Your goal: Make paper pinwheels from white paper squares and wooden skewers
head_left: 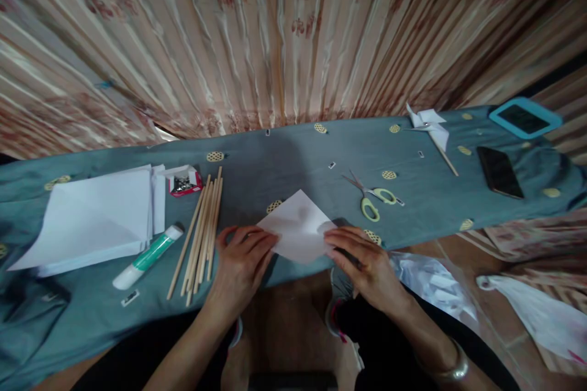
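Observation:
A white sheet of paper [300, 226], turned so one corner points away from me, is held between both hands over the near edge of the cloth. My left hand [245, 256] pinches its left corner between thumb and fingers. At the opposite corner, my right hand [360, 256] grips the paper the same way, with a bracelet on that wrist. Scissors with yellow-green handles [370, 209] lie partly spread to the right, beyond my right hand. Left of my left hand is a bundle of thin wooden sticks [202, 229].
On the blue-green cloth [284, 159] at left are stacked white paper [98, 214], a glue stick [149, 256] and a small box of metal pins [184, 182]. At right lie a paper pinwheel [431, 125], a black phone [499, 172] and a blue-framed tablet [525, 118]. Curtains [293, 36] hang behind.

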The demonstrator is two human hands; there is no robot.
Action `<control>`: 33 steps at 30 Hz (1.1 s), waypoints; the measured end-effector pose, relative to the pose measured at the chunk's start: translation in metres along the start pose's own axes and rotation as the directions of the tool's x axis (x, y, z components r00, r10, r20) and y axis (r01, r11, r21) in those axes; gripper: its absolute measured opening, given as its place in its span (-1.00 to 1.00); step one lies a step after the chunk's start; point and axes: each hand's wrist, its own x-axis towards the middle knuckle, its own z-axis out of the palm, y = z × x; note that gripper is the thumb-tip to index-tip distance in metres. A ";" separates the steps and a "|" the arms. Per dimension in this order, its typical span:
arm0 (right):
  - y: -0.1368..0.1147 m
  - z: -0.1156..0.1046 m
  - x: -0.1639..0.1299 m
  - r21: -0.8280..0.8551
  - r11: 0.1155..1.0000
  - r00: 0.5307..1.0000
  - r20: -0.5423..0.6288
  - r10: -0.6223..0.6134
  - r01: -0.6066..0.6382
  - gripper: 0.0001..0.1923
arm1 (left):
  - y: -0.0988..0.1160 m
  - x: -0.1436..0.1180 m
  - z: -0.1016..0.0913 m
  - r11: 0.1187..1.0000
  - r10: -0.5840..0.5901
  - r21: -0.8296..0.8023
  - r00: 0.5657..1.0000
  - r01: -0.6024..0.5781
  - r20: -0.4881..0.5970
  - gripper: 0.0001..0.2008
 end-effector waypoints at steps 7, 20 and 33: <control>0.005 0.011 0.012 0.026 0.983 0.981 -0.065 0.185 -0.183 -0.79 | -0.003 0.012 0.007 1.000 -0.025 -0.013 0.998 0.025 -0.053 -0.72; 0.012 0.019 0.026 -0.130 0.966 0.969 -0.137 0.204 -0.222 -0.72 | 0.008 0.018 0.008 0.994 0.083 0.082 0.990 -0.074 -0.117 -0.60; 0.008 0.018 0.030 -0.295 0.955 0.996 -0.091 -0.011 -0.017 -0.74 | 0.027 0.005 0.030 0.988 0.113 0.087 0.985 -0.125 0.128 -0.45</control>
